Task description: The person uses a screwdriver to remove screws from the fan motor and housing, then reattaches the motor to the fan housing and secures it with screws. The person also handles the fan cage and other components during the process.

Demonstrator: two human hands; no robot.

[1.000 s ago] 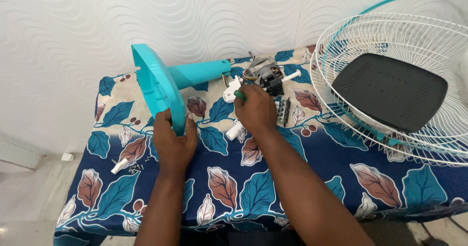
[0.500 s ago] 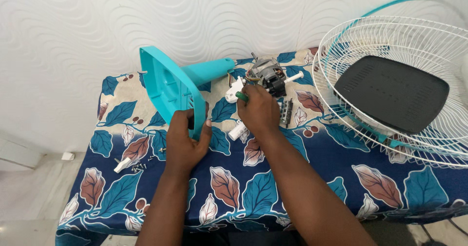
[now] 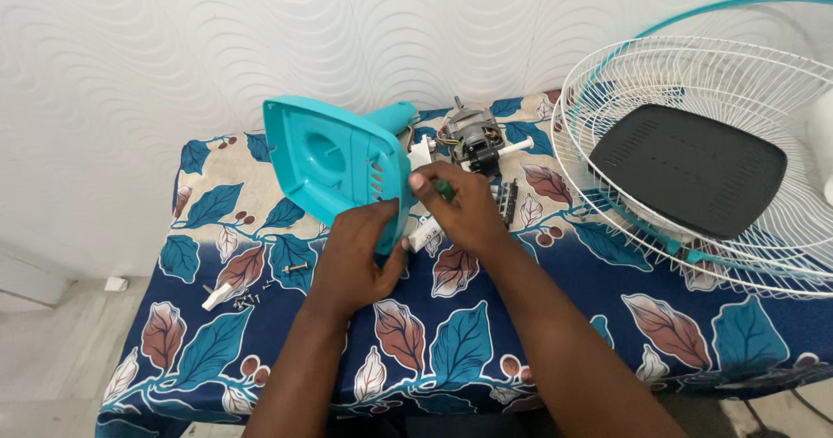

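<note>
A teal plastic fan base [image 3: 334,160] stands tipped on its edge on the table, its hollow underside facing me. My left hand [image 3: 360,251] grips its lower right rim. My right hand [image 3: 455,204] is closed on a green-handled tool [image 3: 444,188], held close to the base's right edge. Just behind my hands lies the bare fan motor [image 3: 473,139] with its white shaft and coloured wires. A white plastic part [image 3: 425,232] shows under my right hand.
A white wire fan guard [image 3: 694,74] with a teal rim leans at the right, a dark grey plastic cover [image 3: 690,169] resting in it. Loose screws and a small white piece [image 3: 239,292] lie at the table's left. The leaf-print tablecloth [image 3: 460,343] covers the table against a white wall.
The teal base has swung round and shifted right, its underside now turned toward me. My left hand followed along its rim. My right hand stayed near the motor, holding the tool.
</note>
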